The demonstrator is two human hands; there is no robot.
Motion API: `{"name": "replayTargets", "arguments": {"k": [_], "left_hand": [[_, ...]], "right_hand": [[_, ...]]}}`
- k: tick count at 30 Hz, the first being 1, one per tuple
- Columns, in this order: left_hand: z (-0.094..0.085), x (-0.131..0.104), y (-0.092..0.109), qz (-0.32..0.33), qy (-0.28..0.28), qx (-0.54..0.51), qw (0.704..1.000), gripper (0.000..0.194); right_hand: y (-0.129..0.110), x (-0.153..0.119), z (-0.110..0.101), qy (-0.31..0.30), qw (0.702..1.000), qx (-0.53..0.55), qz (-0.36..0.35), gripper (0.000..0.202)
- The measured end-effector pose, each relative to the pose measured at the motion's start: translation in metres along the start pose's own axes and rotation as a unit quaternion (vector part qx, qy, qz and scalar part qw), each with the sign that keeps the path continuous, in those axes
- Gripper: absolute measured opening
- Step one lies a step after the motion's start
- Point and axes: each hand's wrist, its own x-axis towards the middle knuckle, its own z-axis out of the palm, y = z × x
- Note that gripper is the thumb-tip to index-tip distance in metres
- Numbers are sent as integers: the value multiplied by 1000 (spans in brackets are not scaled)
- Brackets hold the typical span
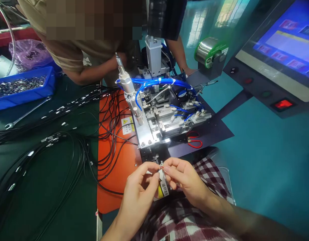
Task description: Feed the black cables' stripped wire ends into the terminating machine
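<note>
My left hand (141, 190) and my right hand (182, 175) meet in front of the machine's near end, fingers pinched. Between their fingertips is a small silvery piece (161, 164) with a reddish bit beside it; its exact kind is too small to tell. A black cable (111, 190) passes behind my left hand, and its end is hidden. Just below the fingers, a white and yellow label (163, 189) shows on the machine. The metal machine (144, 130) with blue air tubes (157, 81) stands right beyond my hands.
Black cables with silvery ends (51, 137) spread over the green table and orange plate (111, 201). A blue bin (50, 87) of metal parts and a wrench (29, 112) lie left. Red-handled snips (194, 144), a solder spool (208, 52) and a screen (290, 43) are right. Another person (76, 63) stands opposite.
</note>
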Motion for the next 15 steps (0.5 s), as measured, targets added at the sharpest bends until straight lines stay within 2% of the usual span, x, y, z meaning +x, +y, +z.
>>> {"name": "replayTargets", "arguments": {"k": [6,10,12,15], "left_hand": [[6,2,2,14,35,-28,999,21],[5,2,1,-12,50,-75,996,20],[2,3,0,-30,35,-105,993,21],[-5,5,2,-63,-23,-156,985,26]], "right_hand": [[-3,-4,3,13,994,-104,-41,37],[0,-5,4,28,989,-133,-54,34],[0,-4,3,27,989,-132,-54,33],[-1,-2,2,12,990,-128,-56,32]]}}
